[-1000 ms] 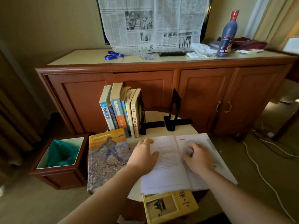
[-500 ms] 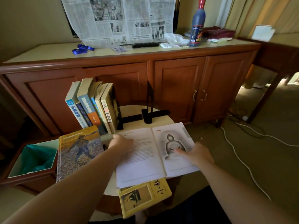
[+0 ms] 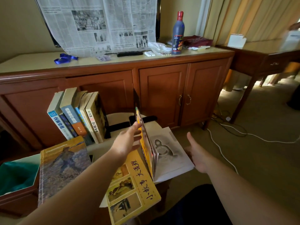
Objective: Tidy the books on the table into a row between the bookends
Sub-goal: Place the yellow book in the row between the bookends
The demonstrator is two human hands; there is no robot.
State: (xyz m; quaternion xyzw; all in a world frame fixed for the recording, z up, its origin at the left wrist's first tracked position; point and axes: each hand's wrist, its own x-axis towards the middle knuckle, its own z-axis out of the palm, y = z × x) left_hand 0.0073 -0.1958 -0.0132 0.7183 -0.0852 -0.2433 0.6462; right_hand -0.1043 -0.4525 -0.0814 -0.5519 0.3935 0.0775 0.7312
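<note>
A half-open book (image 3: 167,153) lies on the small round table (image 3: 120,116), its left half with the yellow cover (image 3: 142,137) raised upright. My left hand (image 3: 128,142) presses flat against that cover, fingers straight. My right hand (image 3: 198,155) holds the right page's edge, fingers tucked beneath. Several books (image 3: 78,117) lean in a row against a black bookend (image 3: 107,125). The second bookend (image 3: 146,118) stands apart, partly hidden behind the raised cover. A painting-cover book (image 3: 63,163) lies flat at the left. A yellow book (image 3: 129,189) lies under the half-open one.
A wooden cabinet (image 3: 162,88) stands right behind the table, with a bottle (image 3: 178,33) and a newspaper (image 3: 100,25) on top. A bin with a teal bag (image 3: 16,176) sits at the lower left. Cables (image 3: 227,138) run over the carpet on the right.
The book lay open flat with both my hands on its pages. Its left half now stands upright, lifted by my left hand, and my right hand has slid to the right edge.
</note>
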